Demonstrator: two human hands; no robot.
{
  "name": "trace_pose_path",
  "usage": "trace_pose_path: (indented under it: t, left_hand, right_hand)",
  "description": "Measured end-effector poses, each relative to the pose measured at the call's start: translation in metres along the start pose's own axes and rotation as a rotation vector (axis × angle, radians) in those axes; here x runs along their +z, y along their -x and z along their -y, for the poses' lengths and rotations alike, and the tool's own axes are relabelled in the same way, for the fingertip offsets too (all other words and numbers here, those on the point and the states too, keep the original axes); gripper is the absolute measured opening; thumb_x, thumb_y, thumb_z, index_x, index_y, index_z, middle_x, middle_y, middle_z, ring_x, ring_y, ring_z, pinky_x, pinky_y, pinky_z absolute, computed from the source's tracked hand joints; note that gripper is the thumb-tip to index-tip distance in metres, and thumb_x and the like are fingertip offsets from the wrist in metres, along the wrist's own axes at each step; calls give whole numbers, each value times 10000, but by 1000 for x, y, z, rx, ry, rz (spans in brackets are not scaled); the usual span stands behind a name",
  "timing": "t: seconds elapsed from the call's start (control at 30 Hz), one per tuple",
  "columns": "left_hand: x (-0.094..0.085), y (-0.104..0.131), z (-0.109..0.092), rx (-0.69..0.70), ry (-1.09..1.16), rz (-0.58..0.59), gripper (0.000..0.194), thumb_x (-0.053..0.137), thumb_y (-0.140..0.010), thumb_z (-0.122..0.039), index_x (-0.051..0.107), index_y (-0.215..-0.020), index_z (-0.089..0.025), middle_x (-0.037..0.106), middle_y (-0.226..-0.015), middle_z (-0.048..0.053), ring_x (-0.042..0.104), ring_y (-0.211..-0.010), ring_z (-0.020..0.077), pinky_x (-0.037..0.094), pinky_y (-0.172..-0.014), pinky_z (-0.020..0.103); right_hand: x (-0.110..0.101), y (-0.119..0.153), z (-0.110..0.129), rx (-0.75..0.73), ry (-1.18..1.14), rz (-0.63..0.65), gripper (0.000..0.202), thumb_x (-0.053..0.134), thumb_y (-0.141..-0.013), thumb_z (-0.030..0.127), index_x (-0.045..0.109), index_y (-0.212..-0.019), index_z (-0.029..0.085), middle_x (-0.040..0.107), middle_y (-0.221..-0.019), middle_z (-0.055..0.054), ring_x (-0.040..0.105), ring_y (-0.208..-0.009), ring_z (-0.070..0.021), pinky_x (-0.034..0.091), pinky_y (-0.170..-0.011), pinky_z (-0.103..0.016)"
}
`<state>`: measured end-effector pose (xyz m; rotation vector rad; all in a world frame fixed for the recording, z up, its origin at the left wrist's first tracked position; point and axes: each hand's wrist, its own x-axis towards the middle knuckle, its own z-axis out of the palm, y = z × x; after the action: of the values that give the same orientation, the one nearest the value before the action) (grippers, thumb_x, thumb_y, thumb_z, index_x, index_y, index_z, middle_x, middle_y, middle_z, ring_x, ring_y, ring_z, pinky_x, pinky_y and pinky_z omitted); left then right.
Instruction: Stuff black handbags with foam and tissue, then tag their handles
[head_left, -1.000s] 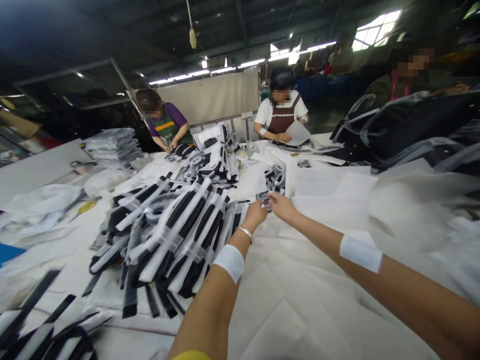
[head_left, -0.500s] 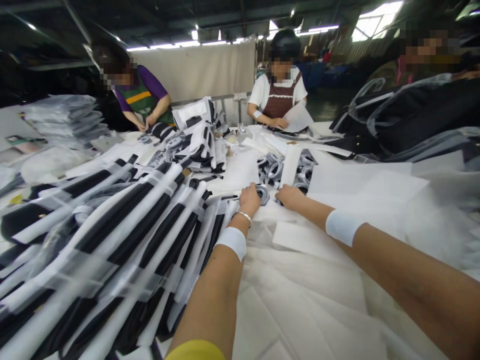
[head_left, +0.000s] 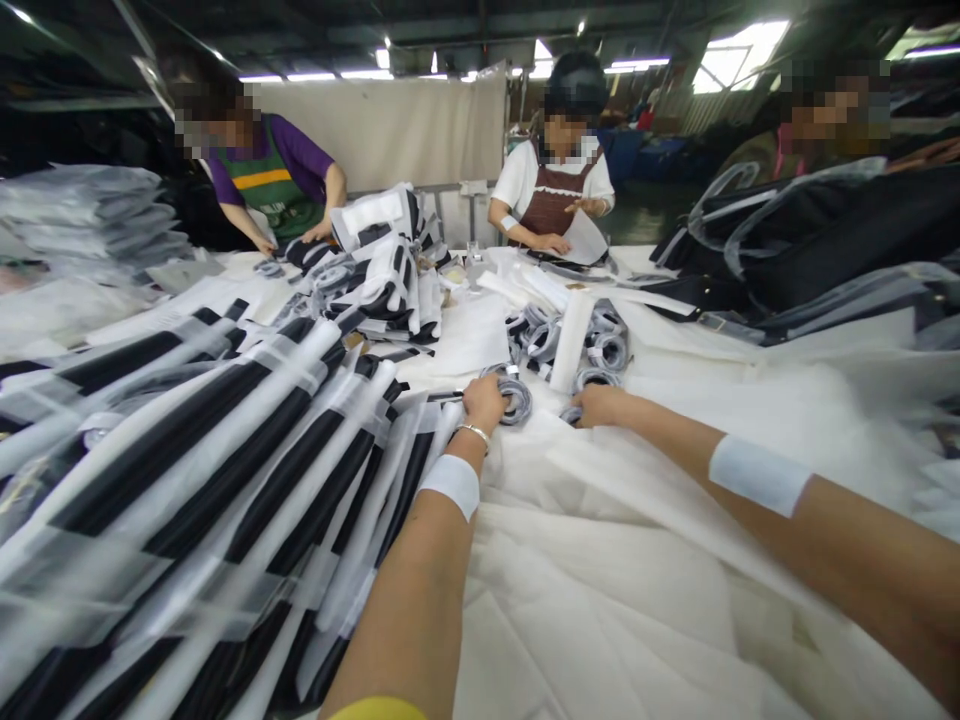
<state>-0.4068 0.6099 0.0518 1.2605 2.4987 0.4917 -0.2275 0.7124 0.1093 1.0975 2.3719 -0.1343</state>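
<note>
My left hand (head_left: 486, 399) is closed on the left side of a grey coiled strap (head_left: 519, 402), which looks wrapped in clear film. To its right, my right hand (head_left: 602, 406) has its fingers bent round a second, smaller-looking grey coil (head_left: 571, 414), mostly hidden by the fingers. Just beyond the right hand lies another coil (head_left: 597, 379). More wrapped coils (head_left: 611, 348) are heaped behind both hands, with a white strip (head_left: 572, 340) standing among them. Thin white sheets (head_left: 600, 540) spread under my forearms.
Long black-and-white wrapped bundles (head_left: 247, 470) fill the left side. Folded black-and-white pieces (head_left: 386, 265) are piled farther back. Black bags (head_left: 840, 230) lie at the right. Two co-workers (head_left: 281, 185) (head_left: 559, 190) work across the table; another person (head_left: 795, 150) is at far right.
My right hand has shifted slightly right and nearer, and the white sheets beside it have moved, baring more coils. The left hand's coil shows more fully. The view has turned a little.
</note>
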Motion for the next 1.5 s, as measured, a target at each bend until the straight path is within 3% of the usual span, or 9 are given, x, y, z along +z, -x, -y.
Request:
trace_pose_path:
  t: [0.3,0.6,0.7,0.8,0.97,1.2,1.3,1.37,1.5]
  left_hand:
    - [-31,18,-17,5,311,-226,347,616,-945,-373,591,-1235,-186,611,-1243,94,628,-1060,234,543,-896,455]
    - [-117,90,-73,231,728,-420,273,471,-882,-125,609,-1114,-156,676,-1043,41,620,-960,153,481,-875,249]
    - [-142,160,-62,316,830,-277,240,513,-801,-138,639,-1004,-169,667,-887,-4,614,-831,143,487,-769,228]
    - [-154,242,-41,377,935,104,210,605,-720,-147,670,-915,-192,658,-810,-26,606,-764,142,478,-717,222]
    - [-136,347,-14,179,845,627,188,631,-703,-129,677,-862,-218,616,-749,-30,565,-712,148,441,-654,229]
    - [-108,363,-40,336,367,285,541,594,-647,-60,659,-1130,-294,644,-880,18,608,-870,229,484,-743,319]
    - [-85,350,-66,460,333,235,748,594,-653,-20,524,-1361,-252,644,-1242,83,560,-1169,273,479,-980,403]
    - [-59,345,-78,484,283,261,924,650,-651,-20,354,-1504,-218,357,-1573,144,334,-1433,333,349,-1148,491]
    - [-11,349,-84,619,289,343,895,731,-745,-168,313,-1531,-255,213,-1639,140,100,-1517,368,273,-1187,578]
  right_hand:
    - [2,9,-8,26,-342,-320,274,614,-960,355,626,-1175,185,632,-1193,-76,638,-1016,-205,555,-866,-395]
    - [-91,79,-20,-10,-1138,-1050,327,523,-890,280,611,-1164,124,688,-1062,-74,643,-983,-222,548,-815,-348]
    - [-86,156,-15,-183,-1382,-894,265,667,-773,334,692,-978,168,720,-931,-38,676,-864,-205,562,-765,-332]
    - [-51,251,-8,-268,-1473,-272,219,724,-702,319,727,-880,192,726,-851,-41,682,-841,-230,555,-743,-323]
    - [29,354,10,-105,-1406,291,201,603,-669,198,706,-839,230,703,-800,8,659,-761,-193,516,-647,-253]
    - [74,352,-2,-182,-586,-308,472,545,-584,57,747,-922,317,653,-1254,-64,589,-1202,-305,459,-1017,-454]
    - [84,341,-19,-120,-341,-282,674,669,-551,31,713,-1168,296,469,-1497,-130,410,-1397,-367,359,-1132,-517]
    - [90,336,-31,-118,-326,-208,755,737,-544,58,673,-1266,270,391,-1552,-155,380,-1418,-376,379,-1129,-509]
    - [75,327,-46,-212,-492,-249,423,624,-781,195,722,-1179,300,623,-1364,-78,635,-1190,-275,498,-1032,-415]
